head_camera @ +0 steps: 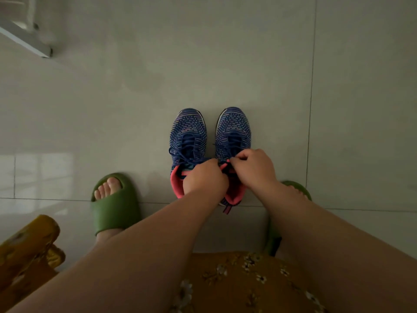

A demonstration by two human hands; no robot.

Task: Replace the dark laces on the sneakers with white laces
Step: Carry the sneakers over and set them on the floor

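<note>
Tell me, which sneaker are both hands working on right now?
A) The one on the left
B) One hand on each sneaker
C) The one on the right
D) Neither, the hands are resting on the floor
C: the left hand and right hand meet with curled fingers at the dark lace at the top of the right sneaker; the left sneaker sits beside it with its lace loose.

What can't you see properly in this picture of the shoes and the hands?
- Head view: the knot on the right sneaker is hidden by the left hand and right hand.
- The heel of the left sneaker is covered by the left hand and forearm.
- The right green slipper is mostly behind the right arm.
- White laces: none in view.
- The white frame at the top left is cut off by the edge.
</note>
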